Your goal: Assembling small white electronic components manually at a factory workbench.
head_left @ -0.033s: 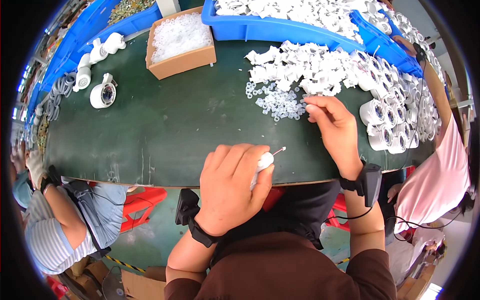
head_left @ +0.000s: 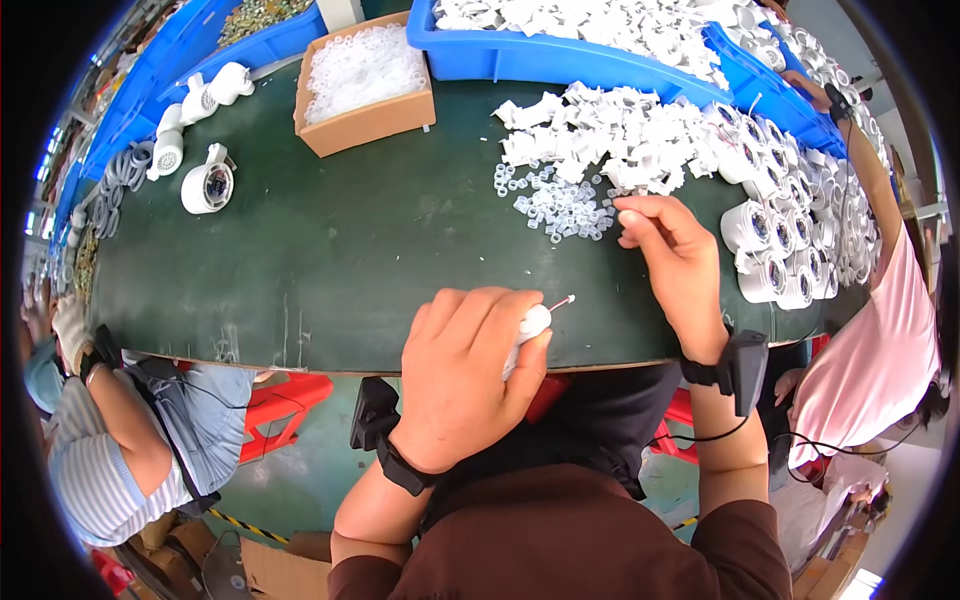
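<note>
1. White plastic part (head_left: 536,320), mostly hidden by the left hand (head_left: 465,365), sits near the close edge of the green desk (head_left: 350,240); a thin reddish lead (head_left: 562,303) pokes from its end.
2. The left grip is closed round it, between curled fingers and thumb.
3. The right hand (head_left: 680,250) has thumb and forefinger drawn nearly together at the right edge of a pile of small clear rings (head_left: 560,208); whether it pinches one cannot be told.
4. The part is probably light, stiff and smooth, best held round its body; the lead seems the fragile bit, not to be pulled.
5. The rings look very light and apt to roll, suiting a fingertip pinch.
</note>
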`<action>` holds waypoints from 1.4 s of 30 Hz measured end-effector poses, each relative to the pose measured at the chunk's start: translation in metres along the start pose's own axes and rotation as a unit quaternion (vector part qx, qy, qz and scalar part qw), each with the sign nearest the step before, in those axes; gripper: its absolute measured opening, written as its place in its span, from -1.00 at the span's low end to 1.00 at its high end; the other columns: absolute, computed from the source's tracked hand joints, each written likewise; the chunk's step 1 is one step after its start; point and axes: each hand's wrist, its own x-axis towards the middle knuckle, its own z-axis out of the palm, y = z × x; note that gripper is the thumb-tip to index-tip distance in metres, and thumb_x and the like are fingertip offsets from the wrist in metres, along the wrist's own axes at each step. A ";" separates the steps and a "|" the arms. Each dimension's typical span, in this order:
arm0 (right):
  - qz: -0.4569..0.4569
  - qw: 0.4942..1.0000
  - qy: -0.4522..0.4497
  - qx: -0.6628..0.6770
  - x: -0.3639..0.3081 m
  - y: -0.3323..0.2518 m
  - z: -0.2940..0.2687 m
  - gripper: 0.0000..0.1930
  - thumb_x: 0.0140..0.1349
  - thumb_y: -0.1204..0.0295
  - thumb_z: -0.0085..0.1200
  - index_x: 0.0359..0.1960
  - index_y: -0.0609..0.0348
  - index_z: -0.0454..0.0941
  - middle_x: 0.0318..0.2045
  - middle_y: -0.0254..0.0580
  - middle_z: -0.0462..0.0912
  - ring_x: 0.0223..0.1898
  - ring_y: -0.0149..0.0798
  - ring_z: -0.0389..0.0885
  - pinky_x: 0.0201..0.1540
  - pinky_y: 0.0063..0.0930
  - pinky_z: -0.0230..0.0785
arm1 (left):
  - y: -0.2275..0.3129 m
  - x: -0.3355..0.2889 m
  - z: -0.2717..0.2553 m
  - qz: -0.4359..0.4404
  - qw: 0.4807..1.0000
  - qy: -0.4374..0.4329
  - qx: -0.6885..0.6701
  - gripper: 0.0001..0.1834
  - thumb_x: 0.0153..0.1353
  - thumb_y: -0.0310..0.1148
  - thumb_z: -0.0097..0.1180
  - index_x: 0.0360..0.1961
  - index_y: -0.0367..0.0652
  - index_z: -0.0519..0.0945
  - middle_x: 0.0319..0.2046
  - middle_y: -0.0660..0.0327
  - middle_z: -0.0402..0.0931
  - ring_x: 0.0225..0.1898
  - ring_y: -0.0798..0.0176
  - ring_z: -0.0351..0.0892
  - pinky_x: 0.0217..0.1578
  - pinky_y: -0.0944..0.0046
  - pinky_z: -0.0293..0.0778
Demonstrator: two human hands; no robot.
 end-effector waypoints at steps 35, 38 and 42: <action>0.216 0.899 -0.144 0.354 -0.057 -0.057 0.037 -0.85 0.39 0.59 0.16 -0.04 0.28 0.55 -0.11 -0.22 0.67 -0.11 -0.46 0.64 -0.01 -0.54 0.54 | 0.004 0.002 0.010 0.003 1.000 0.025 -0.004 -0.52 -0.02 -0.50 0.39 -0.06 -0.13 0.48 -0.04 0.13 0.50 -0.18 0.00 0.58 -0.18 0.10 0.47; 0.239 0.883 -0.120 0.386 -0.058 -0.062 0.038 -0.86 0.40 0.59 0.16 -0.06 0.30 0.57 -0.10 -0.21 0.67 -0.08 -0.45 0.63 0.04 -0.52 0.52 | -0.002 -0.004 0.015 0.016 0.999 0.044 0.005 -0.54 -0.04 -0.50 0.41 -0.09 -0.08 0.51 -0.10 0.17 0.55 -0.16 0.00 0.58 -0.17 0.11 0.47; 0.230 0.899 -0.129 0.350 -0.060 -0.063 0.036 -0.89 0.41 0.59 0.14 -0.08 0.31 0.59 -0.11 -0.21 0.68 -0.05 -0.44 0.62 0.07 -0.50 0.51 | -0.004 -0.007 0.014 0.030 0.997 0.070 0.001 -0.63 -0.04 -0.52 0.42 -0.19 -0.07 0.57 -0.17 0.21 0.58 -0.14 0.03 0.63 -0.16 0.12 0.48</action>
